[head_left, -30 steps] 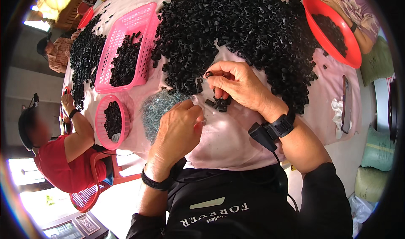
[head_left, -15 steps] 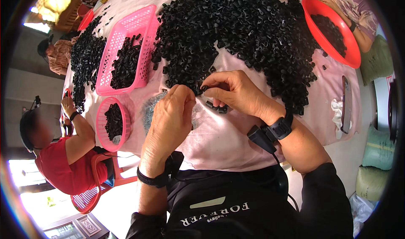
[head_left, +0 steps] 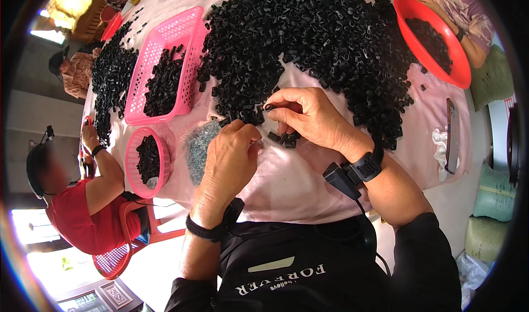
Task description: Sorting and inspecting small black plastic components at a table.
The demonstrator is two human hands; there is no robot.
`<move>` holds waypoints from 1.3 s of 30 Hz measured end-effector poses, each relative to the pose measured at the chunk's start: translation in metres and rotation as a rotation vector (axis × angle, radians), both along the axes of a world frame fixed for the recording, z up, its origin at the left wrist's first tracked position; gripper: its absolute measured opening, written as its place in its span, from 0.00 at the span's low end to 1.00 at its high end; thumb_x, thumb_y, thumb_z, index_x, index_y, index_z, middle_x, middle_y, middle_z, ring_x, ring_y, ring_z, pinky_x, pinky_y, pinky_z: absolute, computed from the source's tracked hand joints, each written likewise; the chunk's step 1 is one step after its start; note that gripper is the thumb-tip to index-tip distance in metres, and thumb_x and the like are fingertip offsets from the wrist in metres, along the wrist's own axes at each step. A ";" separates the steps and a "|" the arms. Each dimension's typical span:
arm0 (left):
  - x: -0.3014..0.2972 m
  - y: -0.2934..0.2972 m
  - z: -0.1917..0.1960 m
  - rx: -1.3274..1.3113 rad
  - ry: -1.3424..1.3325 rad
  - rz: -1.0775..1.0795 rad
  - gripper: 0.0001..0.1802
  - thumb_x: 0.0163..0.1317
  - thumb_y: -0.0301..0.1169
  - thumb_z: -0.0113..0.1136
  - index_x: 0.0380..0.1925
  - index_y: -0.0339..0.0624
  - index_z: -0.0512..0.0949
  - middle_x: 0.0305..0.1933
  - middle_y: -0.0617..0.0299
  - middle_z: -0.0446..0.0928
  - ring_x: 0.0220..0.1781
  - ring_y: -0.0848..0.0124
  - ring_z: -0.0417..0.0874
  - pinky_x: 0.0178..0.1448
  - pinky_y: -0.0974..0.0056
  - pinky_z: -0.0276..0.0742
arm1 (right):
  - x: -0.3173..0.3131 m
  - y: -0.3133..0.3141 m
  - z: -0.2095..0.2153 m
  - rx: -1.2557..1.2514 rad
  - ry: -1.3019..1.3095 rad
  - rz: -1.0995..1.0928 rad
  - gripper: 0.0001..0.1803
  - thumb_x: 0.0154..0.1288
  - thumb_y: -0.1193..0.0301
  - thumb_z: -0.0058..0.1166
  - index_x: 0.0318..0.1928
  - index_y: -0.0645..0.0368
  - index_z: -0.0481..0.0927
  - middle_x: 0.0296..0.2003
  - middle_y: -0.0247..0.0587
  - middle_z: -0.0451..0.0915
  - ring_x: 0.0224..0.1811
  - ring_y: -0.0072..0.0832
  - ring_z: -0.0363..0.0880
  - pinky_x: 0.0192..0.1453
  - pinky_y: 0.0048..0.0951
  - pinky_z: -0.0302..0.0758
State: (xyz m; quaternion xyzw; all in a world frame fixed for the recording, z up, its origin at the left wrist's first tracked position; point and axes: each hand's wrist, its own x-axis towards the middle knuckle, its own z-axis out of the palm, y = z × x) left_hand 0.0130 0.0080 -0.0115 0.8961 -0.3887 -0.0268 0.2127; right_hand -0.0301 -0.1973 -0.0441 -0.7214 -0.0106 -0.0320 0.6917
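Note:
My right hand (head_left: 311,119) pinches a small black plastic clip (head_left: 268,107) between thumb and forefinger, just off the near edge of a big heap of similar black clips (head_left: 308,31). Beneath its curled fingers, several black clips (head_left: 283,140) lie on the pink cloth. To its left, my left hand (head_left: 231,155) is closed, thumb and fingertips together; anything between them is too small or hidden to make out. Beside that hand, partly covered by it, spreads a pile of tiny silvery metal pieces (head_left: 201,149).
A pink rectangular basket (head_left: 190,58) and a round pink basket (head_left: 131,166), both holding black parts, stand left. At far right are a red basin (head_left: 463,75) and a dark flat object (head_left: 452,138). A person in red (head_left: 91,218) sits left; others sit around the table.
My left hand has shifted slightly right and toward me, uncovering more of the metal pile. My right hand has risen a little, still pinching the clip.

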 end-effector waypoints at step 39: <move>0.005 -0.030 0.027 -0.319 0.042 0.061 0.07 0.62 0.15 0.61 0.39 0.32 0.84 0.35 0.49 0.84 0.35 0.61 0.89 0.41 0.61 0.82 | -0.002 -0.001 0.000 0.028 -0.005 0.081 0.09 0.70 0.72 0.62 0.42 0.67 0.87 0.28 0.35 0.84 0.29 0.17 0.81 0.36 0.22 0.79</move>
